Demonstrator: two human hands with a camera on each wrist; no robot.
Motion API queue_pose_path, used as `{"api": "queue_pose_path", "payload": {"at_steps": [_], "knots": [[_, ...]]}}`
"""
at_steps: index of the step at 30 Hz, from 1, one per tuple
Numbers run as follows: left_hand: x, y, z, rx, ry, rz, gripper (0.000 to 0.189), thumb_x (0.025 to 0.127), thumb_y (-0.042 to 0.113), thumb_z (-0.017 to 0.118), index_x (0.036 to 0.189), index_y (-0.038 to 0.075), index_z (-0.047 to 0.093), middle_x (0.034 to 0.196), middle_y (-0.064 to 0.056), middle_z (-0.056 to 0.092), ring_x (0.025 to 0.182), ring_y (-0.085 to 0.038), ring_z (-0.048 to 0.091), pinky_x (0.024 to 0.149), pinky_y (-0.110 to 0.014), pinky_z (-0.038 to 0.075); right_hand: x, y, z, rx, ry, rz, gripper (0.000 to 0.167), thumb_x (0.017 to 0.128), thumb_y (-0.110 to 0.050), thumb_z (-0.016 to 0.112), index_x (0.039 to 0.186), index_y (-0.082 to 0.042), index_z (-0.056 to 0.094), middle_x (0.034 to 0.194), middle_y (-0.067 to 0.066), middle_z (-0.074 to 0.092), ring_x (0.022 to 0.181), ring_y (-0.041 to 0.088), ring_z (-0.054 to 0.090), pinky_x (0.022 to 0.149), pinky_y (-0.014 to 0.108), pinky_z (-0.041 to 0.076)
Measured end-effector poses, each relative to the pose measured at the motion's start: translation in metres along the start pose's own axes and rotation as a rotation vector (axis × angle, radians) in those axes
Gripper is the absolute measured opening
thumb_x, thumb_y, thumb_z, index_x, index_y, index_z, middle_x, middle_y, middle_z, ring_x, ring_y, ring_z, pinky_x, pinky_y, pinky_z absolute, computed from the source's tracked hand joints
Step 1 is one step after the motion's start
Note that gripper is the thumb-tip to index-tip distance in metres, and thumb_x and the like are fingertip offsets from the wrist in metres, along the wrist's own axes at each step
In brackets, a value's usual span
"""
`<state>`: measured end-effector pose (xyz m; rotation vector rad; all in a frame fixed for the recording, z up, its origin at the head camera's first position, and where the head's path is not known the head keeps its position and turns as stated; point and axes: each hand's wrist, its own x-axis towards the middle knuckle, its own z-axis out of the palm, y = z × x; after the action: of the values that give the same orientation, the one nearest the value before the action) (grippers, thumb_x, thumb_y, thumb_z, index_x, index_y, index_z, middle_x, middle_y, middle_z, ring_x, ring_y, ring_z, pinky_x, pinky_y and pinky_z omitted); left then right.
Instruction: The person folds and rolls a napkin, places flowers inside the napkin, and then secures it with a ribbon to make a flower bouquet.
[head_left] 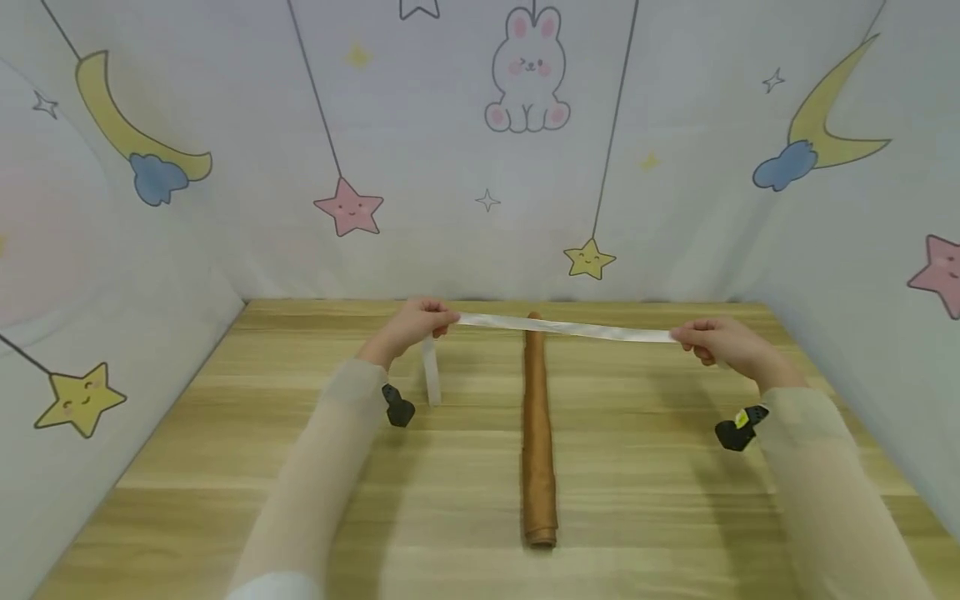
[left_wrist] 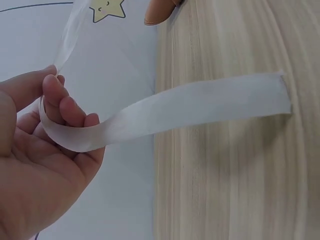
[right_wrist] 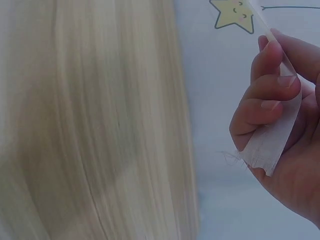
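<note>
A white ribbon point(head_left: 577, 329) is stretched between my two hands, above the far part of the table. My left hand point(head_left: 416, 327) pinches it between thumb and forefinger, and a loose length of ribbon point(left_wrist: 215, 102) hangs from that hand towards the tabletop. Towards the other end, my right hand point(head_left: 723, 343) pinches the ribbon; its short frayed tail point(right_wrist: 272, 145) lies across the palm behind the curled fingers. Below the stretched part, a rolled brown cloth point(head_left: 537, 442) lies lengthwise on the table, its far end partly behind the ribbon.
The wood-grain table point(head_left: 637, 492) is enclosed at the back and sides by pale cloth walls point(head_left: 435, 167) printed with stars, moons and a rabbit. A small black device point(head_left: 398, 407) sits at the left wrist, and another black device point(head_left: 738, 429) at the right wrist.
</note>
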<state>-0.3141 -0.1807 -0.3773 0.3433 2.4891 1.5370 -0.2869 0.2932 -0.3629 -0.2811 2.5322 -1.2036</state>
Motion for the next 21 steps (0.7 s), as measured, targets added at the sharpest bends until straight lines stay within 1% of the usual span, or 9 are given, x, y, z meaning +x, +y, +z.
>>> {"api": "queue_pose_path", "payload": {"at_steps": [3,6,7,9,10,12,14,16,21], "knots": [[0.009,0.000,0.001,-0.006,0.030,-0.018,0.025,0.097,0.025,0.058,0.079,0.009,0.054,0.071,-0.004,0.051,0.077,-0.028,0.046,0.081,-0.038,0.036,0.006,-0.002,-0.002,0.028,0.002,-0.003,0.037,0.100,-0.039,0.050,0.084,-0.006,0.050,0.065,0.001,0.034,0.057,0.019,0.030,0.062,0.035,0.035],[0.017,0.000,0.001,-0.008,0.050,-0.022,0.025,0.097,0.024,0.058,0.081,0.005,0.056,0.068,-0.002,0.051,0.076,-0.029,0.046,0.079,-0.037,0.036,0.012,-0.002,-0.004,0.058,0.004,0.010,0.032,0.100,-0.036,0.051,0.087,-0.007,0.053,0.070,0.001,0.039,0.057,0.015,0.032,0.061,0.033,0.036],[0.019,0.000,0.000,-0.005,0.054,-0.020,0.026,0.097,0.024,0.058,0.081,0.004,0.056,0.068,-0.001,0.051,0.076,-0.029,0.047,0.080,-0.037,0.037,0.014,-0.002,-0.005,0.062,0.008,0.015,0.031,0.100,-0.036,0.051,0.090,-0.006,0.054,0.073,0.001,0.041,0.058,0.014,0.033,0.061,0.032,0.036],[0.022,0.001,0.001,-0.009,0.068,-0.016,0.026,0.097,0.024,0.058,0.081,0.004,0.057,0.070,-0.004,0.053,0.078,-0.033,0.048,0.079,-0.036,0.038,0.019,0.000,-0.006,0.070,0.018,0.027,0.034,0.101,-0.035,0.050,0.102,-0.002,0.056,0.079,0.001,0.044,0.060,0.011,0.035,0.062,0.030,0.038],[0.025,0.001,0.002,-0.017,0.078,-0.014,0.025,0.097,0.023,0.058,0.082,0.003,0.057,0.071,-0.007,0.054,0.078,-0.032,0.048,0.079,-0.037,0.039,0.021,0.001,-0.006,0.069,0.026,0.030,0.037,0.101,-0.035,0.050,0.108,0.000,0.055,0.082,0.002,0.046,0.062,0.011,0.036,0.063,0.030,0.039],[0.030,-0.001,0.003,-0.041,0.096,-0.017,0.023,0.097,0.022,0.058,0.081,0.006,0.059,0.072,-0.007,0.056,0.076,-0.029,0.050,0.081,-0.040,0.042,0.027,0.003,-0.006,0.074,0.039,0.031,0.043,0.101,-0.036,0.049,0.117,0.004,0.052,0.087,0.002,0.048,0.064,0.010,0.038,0.063,0.029,0.040],[0.034,-0.003,0.005,-0.076,0.111,-0.023,0.022,0.097,0.020,0.058,0.082,0.005,0.060,0.075,-0.010,0.058,0.074,-0.027,0.051,0.083,-0.045,0.044,0.032,0.004,-0.003,0.081,0.044,0.032,0.047,0.101,-0.035,0.049,0.122,0.007,0.048,0.089,0.002,0.048,0.064,0.009,0.039,0.063,0.028,0.040],[0.039,-0.005,0.007,-0.107,0.123,-0.028,0.020,0.097,0.018,0.058,0.083,0.003,0.061,0.075,-0.008,0.059,0.070,-0.021,0.050,0.086,-0.049,0.044,0.038,0.003,0.000,0.088,0.050,0.031,0.045,0.101,-0.034,0.048,0.121,0.006,0.049,0.088,0.002,0.049,0.064,0.009,0.039,0.062,0.028,0.040],[0.047,-0.005,0.010,-0.161,0.172,-0.057,0.020,0.097,0.017,0.057,0.089,0.000,0.063,0.079,-0.010,0.061,0.068,-0.019,0.051,0.089,-0.051,0.044,0.047,-0.006,0.008,0.108,0.088,0.053,0.032,0.102,-0.031,0.048,0.107,0.001,0.054,0.082,-0.002,0.049,0.062,0.008,0.040,0.062,0.027,0.041]]}}
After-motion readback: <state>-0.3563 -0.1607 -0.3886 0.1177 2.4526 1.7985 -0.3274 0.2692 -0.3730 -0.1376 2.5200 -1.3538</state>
